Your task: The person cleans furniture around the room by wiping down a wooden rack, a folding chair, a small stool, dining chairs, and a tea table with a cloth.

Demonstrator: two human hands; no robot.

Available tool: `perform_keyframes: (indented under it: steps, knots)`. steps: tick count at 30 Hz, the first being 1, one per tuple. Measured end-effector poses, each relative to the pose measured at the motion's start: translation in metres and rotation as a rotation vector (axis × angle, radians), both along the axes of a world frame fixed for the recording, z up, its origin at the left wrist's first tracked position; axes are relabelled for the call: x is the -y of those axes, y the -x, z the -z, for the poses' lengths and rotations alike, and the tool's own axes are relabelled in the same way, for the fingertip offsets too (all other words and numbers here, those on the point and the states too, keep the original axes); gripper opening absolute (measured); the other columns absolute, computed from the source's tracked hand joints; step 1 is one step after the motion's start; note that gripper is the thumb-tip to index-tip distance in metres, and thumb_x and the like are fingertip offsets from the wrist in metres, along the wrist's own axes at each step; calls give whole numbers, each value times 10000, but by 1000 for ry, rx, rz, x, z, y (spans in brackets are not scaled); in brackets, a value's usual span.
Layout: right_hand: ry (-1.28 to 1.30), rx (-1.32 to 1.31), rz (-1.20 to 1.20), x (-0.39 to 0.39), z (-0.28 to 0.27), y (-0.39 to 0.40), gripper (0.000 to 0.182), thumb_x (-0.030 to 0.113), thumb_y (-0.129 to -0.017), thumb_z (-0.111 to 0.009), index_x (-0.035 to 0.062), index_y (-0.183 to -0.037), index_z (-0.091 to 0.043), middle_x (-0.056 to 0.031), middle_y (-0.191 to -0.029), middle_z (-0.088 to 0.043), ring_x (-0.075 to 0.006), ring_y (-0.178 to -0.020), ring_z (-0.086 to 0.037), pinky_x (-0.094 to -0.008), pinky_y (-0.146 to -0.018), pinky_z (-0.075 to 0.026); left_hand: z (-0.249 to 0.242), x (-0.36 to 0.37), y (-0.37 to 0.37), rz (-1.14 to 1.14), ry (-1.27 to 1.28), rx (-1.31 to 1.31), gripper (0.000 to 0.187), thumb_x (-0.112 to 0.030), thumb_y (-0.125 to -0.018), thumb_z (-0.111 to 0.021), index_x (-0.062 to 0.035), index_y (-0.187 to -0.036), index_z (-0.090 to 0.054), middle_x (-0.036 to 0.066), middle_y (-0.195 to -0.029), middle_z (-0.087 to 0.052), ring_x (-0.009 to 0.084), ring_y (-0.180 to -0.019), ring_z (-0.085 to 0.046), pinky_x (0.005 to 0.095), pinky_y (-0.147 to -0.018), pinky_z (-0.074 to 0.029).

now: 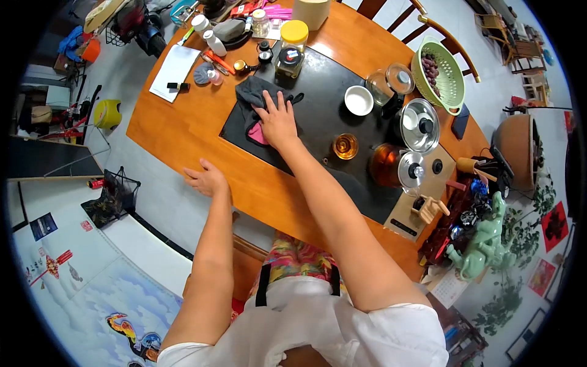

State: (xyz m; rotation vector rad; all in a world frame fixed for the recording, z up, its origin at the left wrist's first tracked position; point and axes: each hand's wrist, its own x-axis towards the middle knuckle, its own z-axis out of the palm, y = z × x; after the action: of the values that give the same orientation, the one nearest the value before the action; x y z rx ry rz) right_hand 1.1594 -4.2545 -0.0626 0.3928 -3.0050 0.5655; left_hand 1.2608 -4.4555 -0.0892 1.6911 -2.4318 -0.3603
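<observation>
My right hand [279, 122] lies with its fingers spread on a dark grey cloth [249, 95]. A pink patch of the cloth shows below the hand, and the cloth is bunched over the left part of the black tea tray [324, 76]. My left hand [208, 178] is by the near edge of the wooden table [153, 125], fingers apart and nothing in them. To the right of my right hand stand a small glass cup of amber tea [345, 146] and a white bowl [359, 100]. Behind the cloth is a dark-lidded jar [289, 62].
A glass teapot of dark tea [386, 165], a clear glass kettle [384, 84] and a steel pot [419, 125] crowd the tray's right side. Beyond them sits a green colander of grapes [451, 79]. White paper [174, 73] lies at the left, and a green figurine [486, 244] stands right.
</observation>
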Motion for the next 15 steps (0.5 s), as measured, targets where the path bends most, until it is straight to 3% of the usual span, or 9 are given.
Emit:
perform_keyframes:
  steps: [3,8,12,15]
  knots:
    - [-1,-9,47,3,-1,-16,383,211,-939,-514,213,-1308,-619,-150,-1565,-332,-467,-1404,-312,-581,-1118,-300,-1,-1,-1,0,-5,-6,747,-575,-962,-453,-122,-1532,-289,244,-1523,-304,429,-1268,-475,537,-993,-450]
    - [4,84,247,-29,-13,-84,394,290,-859,-687,134,-1219,-661,-195,-1578,-284,-496,-1410,-280,-610,-1110,-297,-20,-8,4,-6,-55,43,749,-568,-967,-444,-104,-1532,-277,263,-1504,-320,438,-1263,-476,524,-989,-459]
    - [-62,66,415,-43,-9,-60,387,287,-869,-679,109,-1212,-663,-203,-1595,-245,-523,-1405,-267,-619,-1109,-296,-11,-7,4,2,14,36,742,-563,-969,-447,-113,-1534,-274,255,-1499,-329,432,-1263,-476,532,-986,-458]
    - [-145,-1,564,-54,7,-6,345,249,-933,-571,137,-1249,-650,-213,-1594,-241,-540,-1395,-266,-629,-1102,-286,-16,-7,4,13,15,17,740,-556,-968,-453,-118,-1535,-270,255,-1493,-337,423,-1259,-481,537,-973,-464]
